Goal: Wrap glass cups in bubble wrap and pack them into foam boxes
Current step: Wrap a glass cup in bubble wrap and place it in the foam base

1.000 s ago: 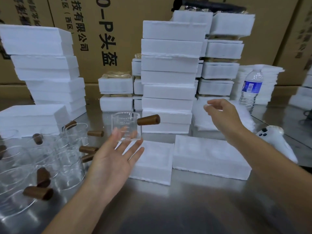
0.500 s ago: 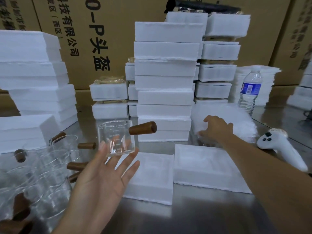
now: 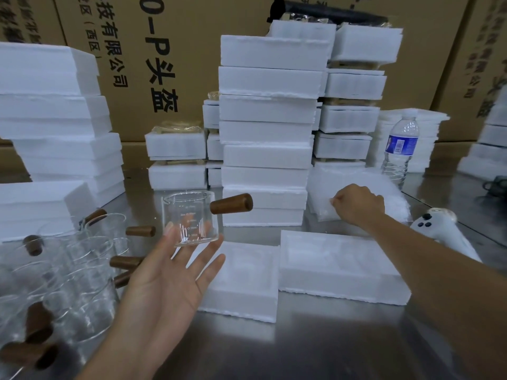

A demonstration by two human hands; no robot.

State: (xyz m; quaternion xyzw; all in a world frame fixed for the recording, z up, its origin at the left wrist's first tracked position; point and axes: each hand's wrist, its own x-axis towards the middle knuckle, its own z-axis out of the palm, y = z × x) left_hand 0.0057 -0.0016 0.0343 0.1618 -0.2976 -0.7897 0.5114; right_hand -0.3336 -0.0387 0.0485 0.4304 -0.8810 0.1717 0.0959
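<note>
Here left fingers (image 3: 170, 239) carry glass cup (image 3: 189, 215); right hand (image 3: 359, 204) pinches wrap (image 3: 325, 212).

Single head-worn wide view, facing forward and down, close over the table (image 3: 288, 349)

Steel table (image 3: 301, 349): bare metal, reflective, fills the lower frame.
Cardboard cartons (image 3: 192, 37): brown wall of them across the back, black Chinese print, large "P" on the upper-left one.
Water bottle (image 3: 399, 149): clear plastic, blue label, upright, right of centre.
Controller (image 3: 441, 231): white, black buttons, lying on the table at right, below the bottle.
Dark bundle (image 3: 323, 12): top centre, detail unclear.
</note>
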